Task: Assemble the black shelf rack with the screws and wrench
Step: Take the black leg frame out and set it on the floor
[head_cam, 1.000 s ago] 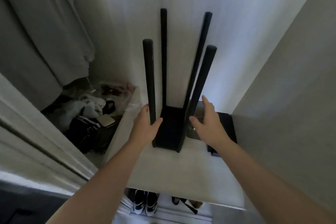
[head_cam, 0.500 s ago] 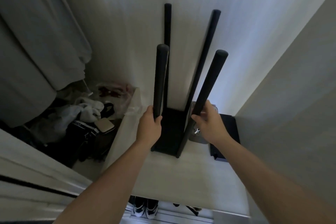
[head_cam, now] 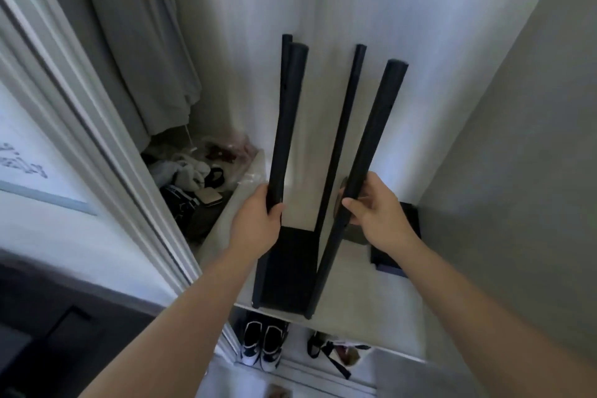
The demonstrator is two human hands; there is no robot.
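Observation:
The black shelf rack (head_cam: 287, 271) stands with its flat panel at the bottom and several long posts pointing up, at the front edge of a white shelf (head_cam: 361, 310). My left hand (head_cam: 258, 220) grips the near left post (head_cam: 286, 126) low down. My right hand (head_cam: 374, 207) holds the near right post (head_cam: 371, 152) between thumb and fingers. A second black panel (head_cam: 395, 252) lies flat on the shelf to the right, partly behind my right wrist. No screws or wrench can be made out.
White walls close in behind and to the right. A grey curtain (head_cam: 139, 42) hangs at left above a heap of bags and clothes (head_cam: 193, 184). A white door frame (head_cam: 97, 145) runs down the left. Shoes (head_cam: 263, 346) sit on the floor below the shelf.
The rack has come toward me to the shelf's front edge, both hands sliding with it on the near posts. The view has swung right and down.

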